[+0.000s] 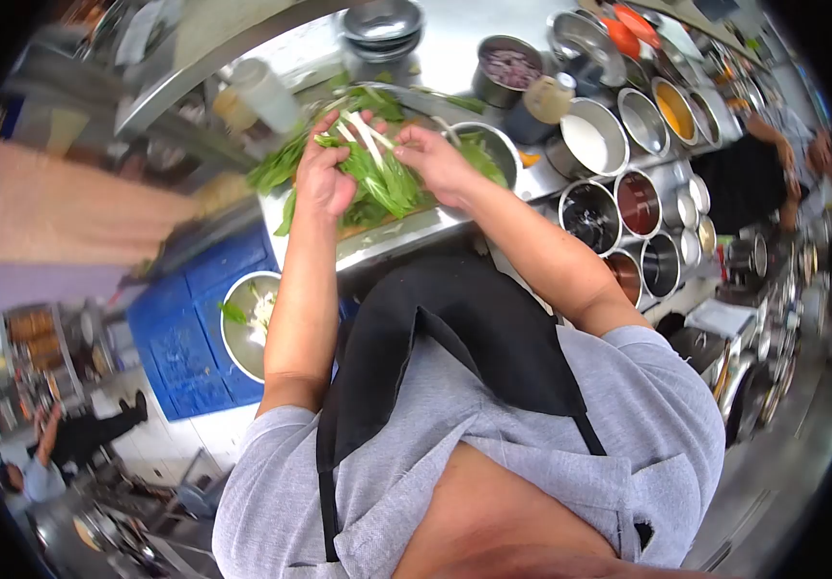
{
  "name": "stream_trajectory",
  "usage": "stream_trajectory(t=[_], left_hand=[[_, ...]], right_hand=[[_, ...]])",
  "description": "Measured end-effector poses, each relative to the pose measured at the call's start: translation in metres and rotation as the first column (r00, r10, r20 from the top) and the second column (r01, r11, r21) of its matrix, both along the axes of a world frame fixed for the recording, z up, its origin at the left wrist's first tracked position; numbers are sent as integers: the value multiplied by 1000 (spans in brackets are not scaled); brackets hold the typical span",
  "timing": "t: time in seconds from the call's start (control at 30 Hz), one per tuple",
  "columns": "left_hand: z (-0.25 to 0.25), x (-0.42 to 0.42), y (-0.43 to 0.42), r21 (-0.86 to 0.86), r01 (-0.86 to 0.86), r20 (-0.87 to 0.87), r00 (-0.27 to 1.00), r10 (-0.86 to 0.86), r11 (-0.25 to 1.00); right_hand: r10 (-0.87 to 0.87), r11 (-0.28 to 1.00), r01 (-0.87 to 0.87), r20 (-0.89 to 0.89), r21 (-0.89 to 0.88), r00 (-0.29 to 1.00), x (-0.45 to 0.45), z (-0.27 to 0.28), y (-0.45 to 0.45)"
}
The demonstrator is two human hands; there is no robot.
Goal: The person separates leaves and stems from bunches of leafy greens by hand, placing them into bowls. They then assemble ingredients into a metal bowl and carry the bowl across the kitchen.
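Greens [389, 183] up off the board [356, 230], between both hands, white stems far, leaves near. Left hand [324, 183] closed round the left side, likely steadying; right hand [430, 162] pinching at a stem, likely for finer control. Bowl [515, 159] just right, in easy reach; basin [242, 360] with white bits near left, on a blue bin [179, 347]. Steel counter [450, 43], pots [557, 159] packed right. Kitchen beyond: one person [744, 179] far right, another [97, 434] near left.
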State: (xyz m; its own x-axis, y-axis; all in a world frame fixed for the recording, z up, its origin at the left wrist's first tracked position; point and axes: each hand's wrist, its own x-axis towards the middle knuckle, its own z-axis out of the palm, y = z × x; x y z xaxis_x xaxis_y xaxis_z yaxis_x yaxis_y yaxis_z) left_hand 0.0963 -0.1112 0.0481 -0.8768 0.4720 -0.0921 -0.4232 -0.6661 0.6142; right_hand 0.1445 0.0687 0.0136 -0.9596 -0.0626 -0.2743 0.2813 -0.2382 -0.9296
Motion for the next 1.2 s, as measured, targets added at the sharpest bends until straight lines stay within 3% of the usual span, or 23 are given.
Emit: stream_trajectory(t=[0.03, 0.17, 0.23, 0.37, 0.43, 0.5, 0.57, 0.63, 0.7, 0.77, 0.8, 0.83, 0.9, 0.97, 1.03, 1.07, 1.1, 1.13, 1.17, 1.2], left_hand=[[-2, 1, -15, 0, -44, 1, 999, 44, 999], [-24, 12, -87, -130, -260, -3, 965, 262, 957], [-28, 27, -127, -295, -390, -7, 914, 406, 873], [-42, 66, -222, -427, -545, 104, 764, 637, 722], [-54, 91, -266, -444, -570, 209, 685, 698, 692], [-71, 117, -300, -747, -434, 119, 659, 743, 504], [-118, 137, -335, -750, -447, 120, 633, 765, 487], [-153, 149, -357, -892, -410, -165, 688, 707, 191], [-165, 157, -366, -904, -371, -99, 662, 743, 211], [-179, 154, -375, -994, 29, -44, 787, 615, -109], [-204, 153, -380, -981, -13, -123, 811, 572, -193], [-209, 148, -385, -983, -7, -114, 811, 574, -186], [-219, 139, -396, -975, -144, 0, 757, 654, 167], [-220, 138, -419, -975, -170, -45, 789, 613, 147], [-196, 135, -431, -965, -123, 63, 751, 657, 233], [-211, 137, -444, -964, -120, 66, 754, 653, 236], [-241, 141, -461, -989, -38, 56, 795, 603, 142], [-267, 144, -466, -998, 38, 54, 833, 550, 39], [-285, 151, -459, -998, 39, 54, 836, 546, 40], [-300, 159, -450, -985, 90, 26, 918, 395, -146]], right_hand=[[53, 997, -55, 28, 62, 998, -3, 2, -15], [221, 975, -211, 205, -71, 953, -6, 24, -92], [357, 932, -327, 243, -156, 902, -14, 8, -133], [599, 795, -605, 224, -48, 769, -19, -22, -233], [660, 714, -693, 232, 102, 714, -18, -37, -279], [716, 643, -757, 259, 115, 648, -16, -58, -317], [777, 521, -846, 349, 110, 524, -10, -73, -344], [800, 435, -881, 369, 187, 474, -5, -94, -362], [852, 317, -888, 311, 334, 421, 0, -109, -370], [863, 245, -877, 320, 413, 391, 2, -115, -367], [875, 221, -865, 300, 451, 380, 1, -122, -364], [886, 201, -849, 278, 489, 370, 0, -123, -361], [884, 207, -828, 262, 521, 386, -5, -122, -348], [864, 289, -894, 309, 341, 397, -15, -116, -331], [855, 317, -906, 329, 281, 401, -19, -89, -309], [830, 416, -894, 332, 168, 449, -22, -77, -297], [800, 509, -859, 340, 53, 495, -24, -67, -284], [797, 514, -856, 341, 53, 499, -25, -59, -270], [765, 582, -813, 321, 24, 558, -25, -51, -255], [729, 647, -763, 300, -6, 616, -26, -44, -241]])
